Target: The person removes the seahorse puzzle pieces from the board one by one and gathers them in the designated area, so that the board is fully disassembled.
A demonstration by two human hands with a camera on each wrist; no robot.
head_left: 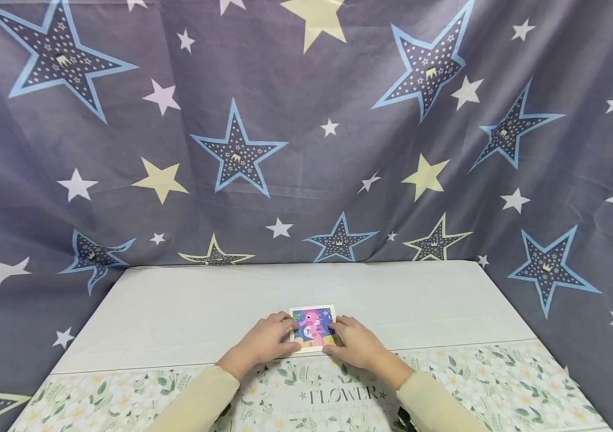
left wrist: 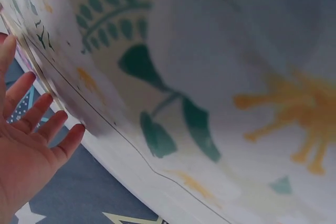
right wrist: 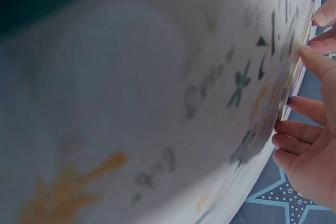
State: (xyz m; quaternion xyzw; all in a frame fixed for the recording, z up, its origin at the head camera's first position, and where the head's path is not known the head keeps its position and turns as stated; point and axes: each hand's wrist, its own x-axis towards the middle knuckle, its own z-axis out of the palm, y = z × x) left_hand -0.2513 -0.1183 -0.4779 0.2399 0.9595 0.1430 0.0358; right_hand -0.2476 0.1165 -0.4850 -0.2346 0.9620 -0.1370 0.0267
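Observation:
A small square picture board point(head_left: 314, 327) with a pale rim lies on the table, showing a pink seahorse on blue; it looks like a puzzle. My left hand point(head_left: 267, 339) rests against its left side, thumb at the near corner and fingertips by the upper left edge. On the opposite side, my right hand point(head_left: 358, 344) touches the right edge, with fingertips reaching onto the picture. Seen from the left wrist, the fingers point(left wrist: 38, 113) are spread and fairly straight. The right wrist view shows the board's thin edge point(right wrist: 286, 87) beside extended fingers.
Under the board is a white table point(head_left: 409, 300), with a floral cloth point(head_left: 139, 393) bearing the word FLOWER along its near part. A dark curtain point(head_left: 296, 180) patterned with stars hangs behind the table and along both sides.

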